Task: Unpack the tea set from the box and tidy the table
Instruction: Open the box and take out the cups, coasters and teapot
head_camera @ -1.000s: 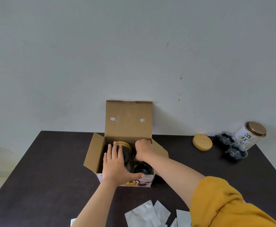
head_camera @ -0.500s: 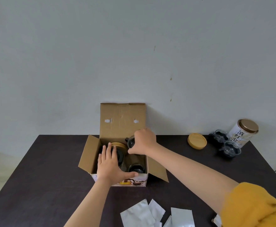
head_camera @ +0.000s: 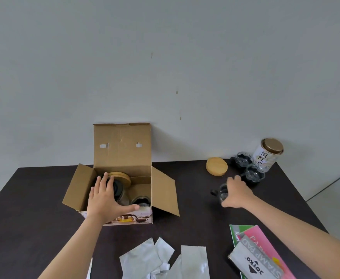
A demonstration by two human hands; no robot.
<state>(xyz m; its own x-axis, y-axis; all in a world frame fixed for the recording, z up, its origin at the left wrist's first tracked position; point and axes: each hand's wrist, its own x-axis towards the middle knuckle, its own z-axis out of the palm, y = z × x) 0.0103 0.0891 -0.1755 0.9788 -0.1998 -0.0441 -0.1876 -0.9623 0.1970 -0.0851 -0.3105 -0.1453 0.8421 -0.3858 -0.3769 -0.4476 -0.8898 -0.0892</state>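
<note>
Right hand (head_camera: 236, 193) curled around a small glass cup (head_camera: 222, 193), dark handle jutting left, low over or on the table (head_camera: 34, 198), which of the two not clear; well right of the box (head_camera: 122, 190), near two more cups (head_camera: 253, 174) beside a printed tin (head_camera: 268, 155) with a brassy lid at the far right corner. Just left of those cups, a round wooden lid (head_camera: 216, 166) flat on the dark top. Left hand (head_camera: 105, 198) spread flat, fingers straight, resting over the box's open front edge, fingertips touching the teapot (head_camera: 118, 188), thumb stretched along the front wall; gripping nothing. Teapot inside the box at left, dark glass, topped with a wooden lid of its own (head_camera: 119, 177). Another cup (head_camera: 141, 201) in the box's near right corner, rim up. Box of brown cardboard, back flap upright against the wall (head_camera: 165, 67), side flaps splayed outward, printed picture on the front panel. Toward the near edge of the table, several silvery pouches (head_camera: 165, 258) lying loose and overlapping. To their right, under the right forearm, a stack of flat packets (head_camera: 255, 256): green at the bottom, pink above, grey on top with "STAMP PAD" and "JOYKO" legible. Yellow sleeve barely showing at the lower right corner.
</note>
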